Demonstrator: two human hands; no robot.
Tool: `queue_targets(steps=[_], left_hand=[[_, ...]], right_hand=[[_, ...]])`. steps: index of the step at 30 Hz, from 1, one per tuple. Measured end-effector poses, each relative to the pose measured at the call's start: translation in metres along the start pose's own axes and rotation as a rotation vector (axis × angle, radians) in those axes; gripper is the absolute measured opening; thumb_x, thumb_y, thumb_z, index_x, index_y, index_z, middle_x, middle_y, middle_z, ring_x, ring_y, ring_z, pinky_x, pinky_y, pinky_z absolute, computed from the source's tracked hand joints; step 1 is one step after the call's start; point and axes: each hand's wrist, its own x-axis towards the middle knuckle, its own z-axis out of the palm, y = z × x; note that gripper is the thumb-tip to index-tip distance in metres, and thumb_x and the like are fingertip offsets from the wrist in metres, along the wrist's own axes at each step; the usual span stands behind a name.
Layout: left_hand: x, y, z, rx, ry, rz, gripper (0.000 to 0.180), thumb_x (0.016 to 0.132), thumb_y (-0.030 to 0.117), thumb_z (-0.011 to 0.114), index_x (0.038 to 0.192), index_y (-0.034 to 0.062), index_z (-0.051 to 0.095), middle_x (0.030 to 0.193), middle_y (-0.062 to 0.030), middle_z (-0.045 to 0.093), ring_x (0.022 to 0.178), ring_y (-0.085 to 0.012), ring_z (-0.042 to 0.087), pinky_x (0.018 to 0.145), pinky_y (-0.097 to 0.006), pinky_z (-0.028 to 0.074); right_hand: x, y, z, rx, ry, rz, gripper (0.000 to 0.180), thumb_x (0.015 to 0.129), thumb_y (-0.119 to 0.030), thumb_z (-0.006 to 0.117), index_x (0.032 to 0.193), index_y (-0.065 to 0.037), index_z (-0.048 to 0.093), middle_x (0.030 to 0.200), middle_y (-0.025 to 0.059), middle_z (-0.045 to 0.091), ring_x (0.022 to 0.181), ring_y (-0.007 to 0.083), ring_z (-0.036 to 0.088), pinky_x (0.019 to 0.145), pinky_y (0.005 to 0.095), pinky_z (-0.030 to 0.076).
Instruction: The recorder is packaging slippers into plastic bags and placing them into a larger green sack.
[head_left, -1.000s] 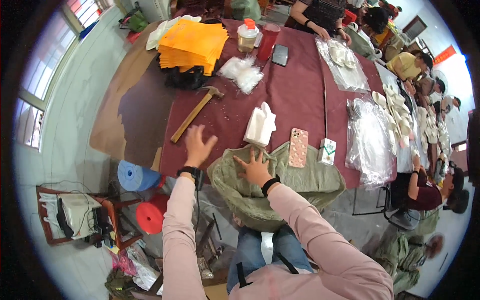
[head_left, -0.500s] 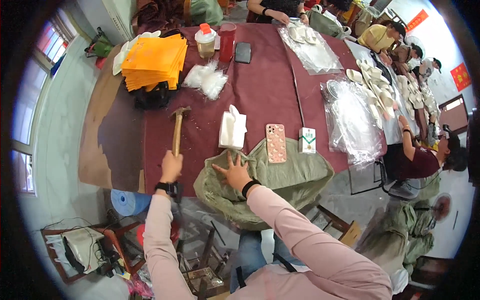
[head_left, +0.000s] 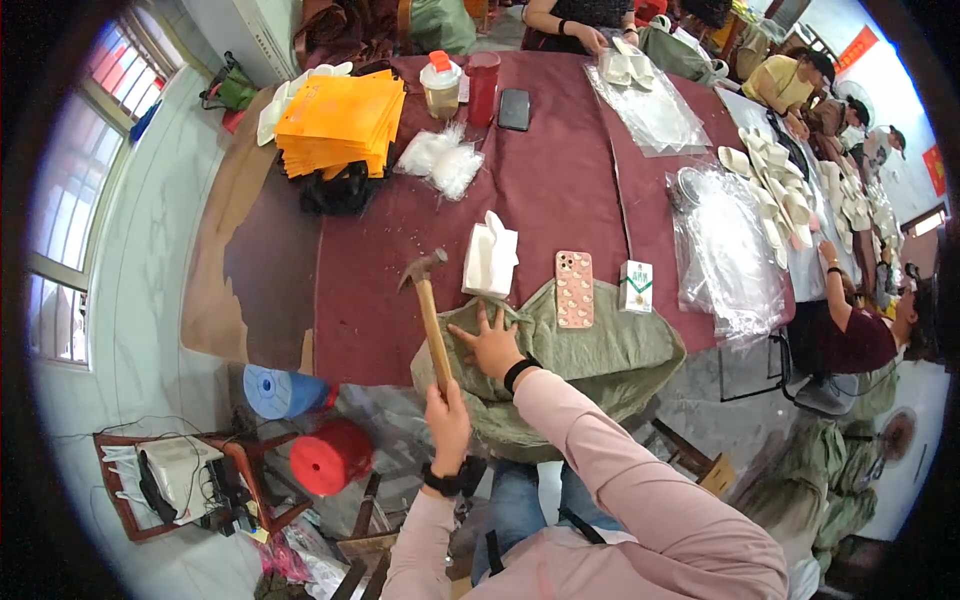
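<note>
My left hand (head_left: 447,422) grips the lower end of a wooden-handled hammer (head_left: 428,305), lifted off the table with its metal head up and to the left. Flat on a green sack (head_left: 620,355) lies my right hand (head_left: 489,345), fingers spread; the sack hangs over the near edge of the dark red table (head_left: 560,205) into my lap. Just beyond my right hand stands a white tissue pack (head_left: 491,259). To its right lie a pink phone (head_left: 574,288) and a small green-and-white box (head_left: 636,286).
Farther back are a stack of orange bags (head_left: 338,120), clear plastic packets (head_left: 443,158), a jar (head_left: 441,87), a red bottle (head_left: 482,86) and a dark phone (head_left: 514,109). Several people work along the right side amid plastic bags (head_left: 728,250). Blue (head_left: 282,392) and red (head_left: 330,458) spools sit beside me.
My left hand reached to the hammer lying on the table, closed on its handle and raised it toward me. My right hand stayed pressed on the green sack.
</note>
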Motion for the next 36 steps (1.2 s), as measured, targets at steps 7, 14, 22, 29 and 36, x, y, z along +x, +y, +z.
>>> queue_targets(steps=[7,14,22,29,36], left_hand=[[-0.027,-0.006,-0.049,0.274,-0.158,-0.054,0.028,0.088,0.024,0.048,0.097,-0.0028,0.049,0.068,-0.0097,0.053,0.056,-0.0182,0.051,0.052,-0.031,0.040],[0.011,-0.007,-0.117,0.497,-0.269,0.181,0.026,0.083,0.020,0.056,0.099,0.0005,0.052,0.075,-0.0174,0.060,0.069,-0.0277,0.061,0.060,-0.034,0.046],[0.061,0.020,-0.164,0.868,-0.432,0.328,0.031,0.080,0.028,0.057,0.101,0.0050,0.051,0.077,-0.0197,0.060,0.073,-0.0361,0.059,0.060,-0.041,0.046],[0.120,0.044,-0.150,1.095,-0.658,0.579,0.028,0.079,0.032,0.056,0.095,0.0090,0.050,0.071,-0.0174,0.059,0.068,-0.0361,0.058,0.059,-0.045,0.045],[0.192,0.084,-0.120,1.525,-0.693,0.817,0.023,0.078,0.030,0.055,0.093,0.0124,0.054,0.081,-0.0086,0.059,0.082,-0.0283,0.057,0.071,-0.044,0.043]], right_hand=[[0.010,0.033,0.018,-0.046,0.150,-0.025,0.069,0.078,-0.026,0.063,0.134,-0.015,0.026,0.138,0.0105,0.030,0.124,0.0363,0.030,0.091,0.0477,0.041],[0.009,0.054,0.015,0.005,0.187,-0.192,0.070,0.074,-0.051,0.060,0.133,-0.023,0.034,0.137,0.0053,0.032,0.127,0.0319,0.026,0.095,0.0435,0.036],[0.025,0.082,0.009,0.098,0.234,-0.269,0.065,0.071,-0.041,0.066,0.129,-0.026,0.041,0.137,0.0038,0.034,0.124,0.0285,0.031,0.095,0.0430,0.035],[0.028,0.078,-0.001,0.049,0.113,-0.252,0.062,0.072,-0.003,0.052,0.129,-0.025,0.040,0.135,0.0001,0.038,0.122,0.0242,0.034,0.088,0.0408,0.039],[0.022,0.080,-0.001,0.307,0.166,-0.147,0.064,0.071,0.002,0.050,0.129,-0.017,0.034,0.121,0.0134,0.049,0.109,0.0323,0.048,0.080,0.0410,0.044]])
